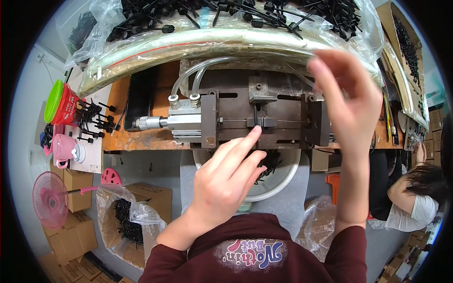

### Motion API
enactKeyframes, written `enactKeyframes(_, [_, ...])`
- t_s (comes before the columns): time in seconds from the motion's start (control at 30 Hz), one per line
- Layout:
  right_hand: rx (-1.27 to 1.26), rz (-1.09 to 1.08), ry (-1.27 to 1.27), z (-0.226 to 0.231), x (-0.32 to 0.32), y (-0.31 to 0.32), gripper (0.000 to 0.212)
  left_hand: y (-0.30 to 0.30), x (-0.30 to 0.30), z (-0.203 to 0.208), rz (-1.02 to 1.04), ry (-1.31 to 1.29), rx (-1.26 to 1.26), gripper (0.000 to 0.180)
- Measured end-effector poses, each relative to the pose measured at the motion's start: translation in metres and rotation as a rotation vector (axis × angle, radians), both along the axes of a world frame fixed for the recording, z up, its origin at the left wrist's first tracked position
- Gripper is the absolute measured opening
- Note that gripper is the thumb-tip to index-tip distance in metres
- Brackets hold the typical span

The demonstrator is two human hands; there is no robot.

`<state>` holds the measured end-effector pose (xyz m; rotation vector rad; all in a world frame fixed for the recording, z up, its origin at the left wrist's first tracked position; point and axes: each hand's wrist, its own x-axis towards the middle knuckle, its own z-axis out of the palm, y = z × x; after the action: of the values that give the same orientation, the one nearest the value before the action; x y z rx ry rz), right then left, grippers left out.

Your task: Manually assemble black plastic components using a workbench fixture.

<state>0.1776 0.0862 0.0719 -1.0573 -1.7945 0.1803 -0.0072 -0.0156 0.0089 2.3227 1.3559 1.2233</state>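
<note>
My left hand (222,185) reaches over the front of a dark metal press fixture (236,106), its fingers apart. Its index fingertip touches or nearly touches a thin black part (256,116) standing in the small central clamp block (269,122). My right hand (347,89) is raised over the fixture's right end. Motion blurs its fingers, so whether they hold anything is unclear. Below the left hand, a white basket (283,181) holds several black pieces, partly hidden by the fingers. On the left, a silver air cylinder (185,121) carries two clear hoses (192,70).
A plastic-lined tray (155,54) heaped with black stemmed parts (302,16) spans the back. At left are a red bucket (68,106), more black parts, a pink fan (49,200) and cardboard boxes (78,236). A co-worker (410,198) sits at right.
</note>
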Motion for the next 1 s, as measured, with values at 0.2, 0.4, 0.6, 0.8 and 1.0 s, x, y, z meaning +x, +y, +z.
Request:
enactKeyframes(0.2, [0.184, -0.101, -0.614, 0.047, -0.019, 0.077, 0.038, 0.008, 0.017, -0.014, 0.046, 0.173, 0.043, 0.024])
enactKeyframes(0.4, [-0.135, -0.053, -0.730, 0.057, -0.057, 0.118, 0.050, 0.015, 0.013, -0.010, 0.035, 0.204, 0.040, 0.023])
enactKeyframes(0.6, [-0.412, -0.098, -0.854, 0.071, -0.080, 0.149, 0.055, 0.014, 0.014, -0.009, 0.051, 0.227, 0.001, 0.023])
enactKeyframes(0.8, [-0.454, -0.095, -0.842, 0.069, -0.080, 0.167, 0.054, 0.014, 0.012, -0.009, 0.043, 0.224, 0.019, 0.023])
enactKeyframes(1.0, [-0.632, 0.088, -0.467, 0.090, -0.048, 0.154, 0.031, 0.014, 0.011, -0.011, 0.042, 0.206, 0.016, 0.023])
